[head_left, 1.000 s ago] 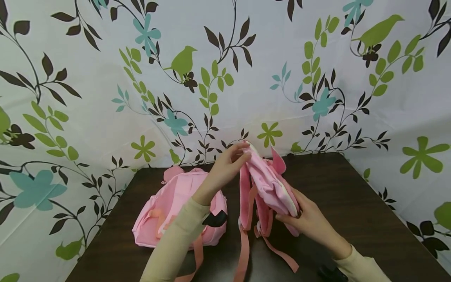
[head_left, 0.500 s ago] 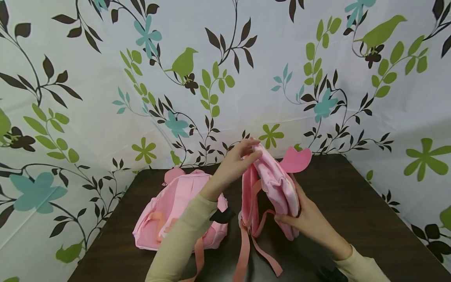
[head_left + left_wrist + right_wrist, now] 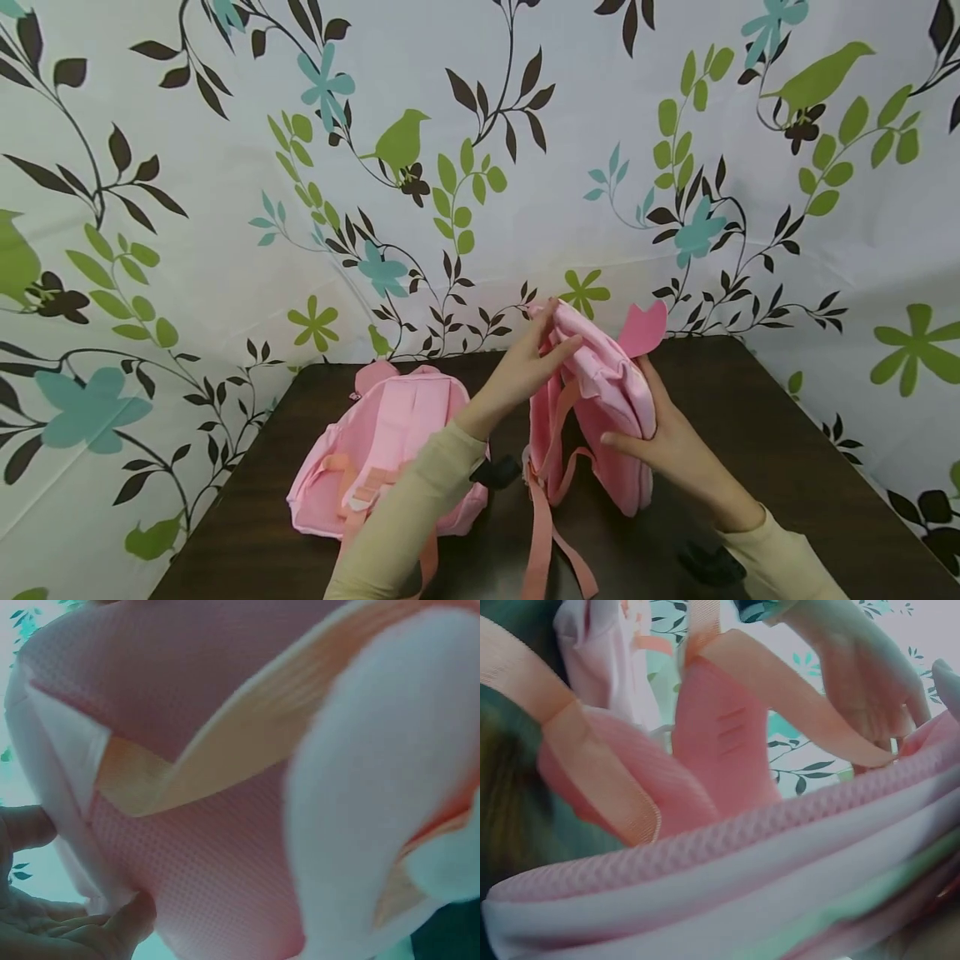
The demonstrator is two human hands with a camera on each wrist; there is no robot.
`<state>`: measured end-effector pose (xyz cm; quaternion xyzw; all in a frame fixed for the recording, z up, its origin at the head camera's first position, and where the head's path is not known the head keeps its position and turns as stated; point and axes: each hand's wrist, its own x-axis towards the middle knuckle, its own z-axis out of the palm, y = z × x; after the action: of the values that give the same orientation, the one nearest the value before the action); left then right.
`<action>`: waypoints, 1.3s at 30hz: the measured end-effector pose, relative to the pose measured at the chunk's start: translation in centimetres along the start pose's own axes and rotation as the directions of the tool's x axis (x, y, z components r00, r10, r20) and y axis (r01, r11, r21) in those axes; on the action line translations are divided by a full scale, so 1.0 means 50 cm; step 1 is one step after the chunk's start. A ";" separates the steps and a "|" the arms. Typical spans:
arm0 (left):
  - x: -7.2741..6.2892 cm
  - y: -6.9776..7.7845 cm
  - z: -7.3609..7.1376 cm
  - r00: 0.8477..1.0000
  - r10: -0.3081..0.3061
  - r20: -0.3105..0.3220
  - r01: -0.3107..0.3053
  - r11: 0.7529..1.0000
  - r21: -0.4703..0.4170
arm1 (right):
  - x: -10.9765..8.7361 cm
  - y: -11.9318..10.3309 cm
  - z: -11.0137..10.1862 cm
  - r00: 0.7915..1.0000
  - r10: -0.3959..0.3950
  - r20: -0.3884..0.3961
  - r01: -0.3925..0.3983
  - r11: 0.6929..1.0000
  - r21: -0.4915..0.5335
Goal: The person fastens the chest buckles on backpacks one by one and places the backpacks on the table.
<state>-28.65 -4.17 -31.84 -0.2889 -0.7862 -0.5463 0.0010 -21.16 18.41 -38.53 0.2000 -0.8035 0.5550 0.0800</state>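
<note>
A small pink backpack [image 3: 617, 396] is held up and tilted over the table, its padded back and straps facing left. My left hand [image 3: 525, 367] pinches its top edge between thumb and fingers. Lower down, my right hand [image 3: 682, 454] grips the other side, thumb on the near face and the fingers mostly hidden behind. A bright pink flap [image 3: 643, 328] sticks out at the far side. Orange webbing straps [image 3: 540, 537] hang down to the table. The left wrist view shows the mesh back panel [image 3: 202, 870] close up, with fingers at its edge.
A second pink backpack [image 3: 420, 417] lies on the dark table [image 3: 795, 467] at the left, partly behind the left forearm. Behind the table hangs a white cloth [image 3: 555, 225] printed with leaves and birds. Black wrist cameras [image 3: 497, 472] sit on the wrists.
The held backpack has turned and shifted slightly right, showing its back panel more. Its pink flap has swung out to the right. Both hands have kept their hold.
</note>
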 end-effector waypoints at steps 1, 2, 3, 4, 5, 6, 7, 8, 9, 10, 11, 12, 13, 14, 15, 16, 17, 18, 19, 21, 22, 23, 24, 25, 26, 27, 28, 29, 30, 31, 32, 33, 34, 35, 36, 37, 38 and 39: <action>0.002 -0.005 0.005 1.000 0.002 -0.003 -0.002 1.000 0.012 | 0.002 -0.002 -0.002 1.000 -0.002 -0.004 0.002 1.000 0.014; 0.004 -0.009 0.009 1.000 0.008 -0.003 -0.008 1.000 0.023 | 0.004 -0.004 -0.005 1.000 -0.001 -0.012 0.002 1.000 0.016; 0.006 -0.013 0.014 1.000 0.013 -0.001 -0.013 0.999 0.035 | 0.007 -0.006 -0.008 1.000 -0.003 -0.023 0.003 1.000 0.016; 0.008 -0.018 0.018 1.000 0.022 0.005 -0.022 0.999 0.046 | 0.009 -0.007 -0.010 0.999 -0.004 -0.035 0.004 1.000 0.010; 0.009 -0.023 0.022 0.999 0.034 0.014 -0.035 0.998 0.047 | 0.011 -0.008 -0.012 0.999 -0.003 -0.048 0.003 1.000 0.001; 0.011 -0.028 0.027 0.999 0.042 0.025 -0.043 0.998 0.049 | 0.013 -0.009 -0.013 0.998 -0.005 -0.060 0.005 1.000 -0.010; 0.012 -0.032 0.030 0.998 0.053 0.036 -0.054 0.997 0.047 | 0.015 -0.009 -0.014 0.998 -0.002 -0.068 0.001 1.000 -0.013; 0.012 -0.036 0.034 0.997 0.057 0.046 -0.059 0.997 0.049 | 0.016 -0.009 -0.015 0.997 -0.001 -0.076 -0.001 1.000 -0.025; 0.012 -0.041 0.037 0.996 0.064 0.056 -0.067 0.997 0.049 | 0.017 -0.008 -0.016 0.997 -0.001 -0.080 -0.001 1.000 -0.029; 0.012 -0.044 0.041 0.995 0.073 0.066 -0.076 0.996 0.044 | 0.017 -0.007 -0.016 0.996 -0.001 -0.086 -0.002 1.000 -0.030; 0.011 -0.047 0.044 0.994 0.080 0.073 -0.083 0.996 0.044 | 0.017 -0.006 -0.017 0.995 -0.001 -0.095 -0.002 1.000 -0.031; 0.011 -0.049 0.048 0.993 0.083 0.080 -0.087 0.995 0.057 | 0.017 -0.006 -0.018 0.994 -0.004 -0.105 0.000 0.999 -0.037; 0.010 -0.051 0.052 0.993 0.086 0.086 -0.092 0.993 0.068 | 0.016 -0.005 -0.018 0.993 -0.007 -0.117 0.001 0.999 -0.047; 0.010 -0.052 0.055 0.992 0.087 0.093 -0.095 0.992 0.086 | 0.016 -0.005 -0.018 0.992 -0.009 -0.129 0.002 0.999 -0.054; 0.010 -0.054 0.058 0.991 0.090 0.099 -0.099 0.990 0.100 | 0.015 -0.005 -0.017 0.990 -0.011 -0.142 0.003 0.999 -0.054; 0.010 -0.054 0.061 0.991 0.090 0.103 -0.102 0.988 0.117 | 0.015 -0.005 -0.015 0.988 -0.012 -0.155 0.004 0.998 -0.055; 0.009 -0.055 0.063 0.991 0.087 0.106 -0.101 0.986 0.134 | 0.015 -0.006 -0.014 0.986 -0.010 -0.165 0.001 0.999 -0.054; 0.009 -0.055 0.065 0.990 0.086 0.108 -0.101 0.985 0.143 | 0.015 -0.006 -0.011 0.985 -0.007 -0.173 -0.002 0.999 -0.051; 0.010 -0.055 0.067 0.990 0.088 0.108 -0.104 0.984 0.145 | 0.015 -0.007 -0.009 0.984 -0.005 -0.180 -0.004 0.999 -0.044; 0.011 -0.055 0.067 0.990 0.092 0.106 -0.107 0.983 0.150 | 0.016 -0.008 -0.003 0.981 -0.002 -0.194 -0.004 1.000 -0.030; 0.012 -0.054 0.067 0.990 0.089 0.109 -0.104 0.984 0.145 | 0.017 -0.008 -0.001 0.980 -0.003 -0.199 -0.001 1.000 -0.022; 0.012 -0.053 0.067 0.990 0.087 0.114 -0.103 0.985 0.138 | 0.018 -0.008 0.001 0.979 -0.004 -0.204 0.001 1.000 -0.011; 0.012 -0.053 0.068 0.989 0.086 0.123 -0.102 0.987 0.128 | 0.018 -0.009 0.004 0.977 -0.003 -0.214 0.001 1.000 -0.007; 0.013 -0.053 0.068 0.987 0.083 0.135 -0.100 0.988 0.121 | 0.019 -0.010 0.005 0.975 -0.004 -0.221 0.005 1.000 0.002; 0.013 -0.052 0.070 0.986 0.083 0.148 -0.100 0.988 0.115 | 0.020 -0.009 0.007 0.973 -0.012 -0.230 0.016 1.000 0.016; 0.012 -0.052 0.073 0.984 0.078 0.162 -0.098 0.988 0.121 | 0.020 -0.009 0.009 0.971 -0.013 -0.239 0.020 0.999 0.027; 0.010 -0.053 0.077 0.981 0.076 0.178 -0.100 0.987 0.130 | 0.020 -0.009 0.012 0.969 -0.008 -0.248 0.019 0.999 0.041; 0.009 -0.054 0.081 0.979 0.076 0.192 -0.103 0.985 0.138 | 0.019 -0.009 0.015 0.967 0.001 -0.256 0.012 0.999 0.050; 0.006 -0.056 0.086 0.976 0.070 0.205 -0.102 0.984 0.148 | 0.019 -0.010 0.018 0.965 0.009 -0.263 0.004 0.999 0.050; 0.003 -0.058 0.092 0.973 0.068 0.219 -0.103 0.982 0.156 | 0.018 -0.010 0.021 0.964 0.016 -0.266 -0.001 0.998 0.058; 0.000 -0.059 0.098 0.972 0.062 0.228 -0.099 0.983 0.155 | 0.018 -0.010 0.024 0.963 0.021 -0.270 -0.005 0.998 0.060; -0.003 -0.062 0.102 0.970 0.054 0.235 -0.093 0.983 0.156 | 0.016 -0.011 0.026 0.960 0.038 -0.276 -0.021 0.998 0.062; -0.006 -0.063 0.106 0.970 0.049 0.239 -0.086 0.986 0.145 | 0.015 -0.012 0.029 0.958 0.047 -0.282 -0.030 0.997 0.067; -0.008 -0.064 0.109 0.970 0.043 0.241 -0.077 0.988 0.134 | 0.014 -0.013 0.031 0.957 0.052 -0.286 -0.034 0.997 0.070; -0.011 -0.065 0.111 0.970 0.037 0.242 -0.068 0.990 0.122 | 0.013 -0.013 0.033 0.955 0.054 -0.293 -0.035 0.997 0.072; -0.012 -0.066 0.112 0.970 0.032 0.241 -0.061 0.992 0.111 | 0.012 -0.013 0.035 0.952 0.058 -0.300 -0.033 0.996 0.087; -0.014 -0.066 0.113 0.971 0.029 0.237 -0.056 0.992 0.109 | 0.011 -0.013 0.037 0.949 0.060 -0.308 -0.032 0.995 0.095; -0.014 -0.067 0.113 0.971 0.032 0.236 -0.061 0.991 0.117 | 0.010 -0.013 0.039 0.946 0.066 -0.316 -0.031 0.993 0.114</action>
<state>-27.82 -0.43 -37.22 -0.3687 -0.8062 -0.4587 -0.0606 -21.15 16.30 -38.53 0.0918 -0.7536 0.6242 0.1844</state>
